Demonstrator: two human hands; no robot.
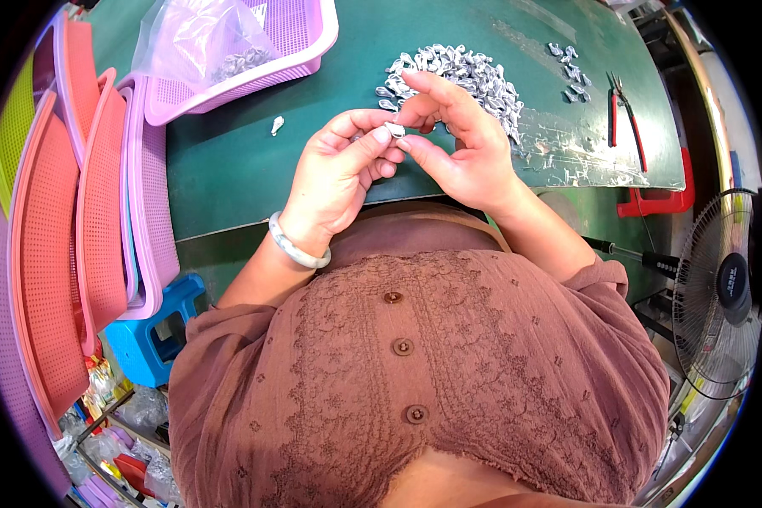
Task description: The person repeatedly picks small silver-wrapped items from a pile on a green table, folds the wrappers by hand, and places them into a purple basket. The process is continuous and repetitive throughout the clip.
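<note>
A small grey-and-white looped piece (395, 130) is pinched in front of me, above the near part of the green table. My left hand (334, 169) grips it between thumb and curled fingers, with a pale bangle on the wrist. On its other side the thumb of my right hand (470, 152) meets it, while the index finger arches above. Just beyond my hands lies a pile of small grey looped pieces (483, 80), partly covered by my right fingers. One loose whitish piece (278, 125) rests on the table to the left.
Red-handled pliers (627, 123) and a few grey pieces (572, 74) lie on the table (254, 182) at right. A lilac basket (313, 55) at the far left holds a clear bag (199, 42). Stacked baskets (51, 254), a blue stool (148, 334) and a fan (715, 288) flank me.
</note>
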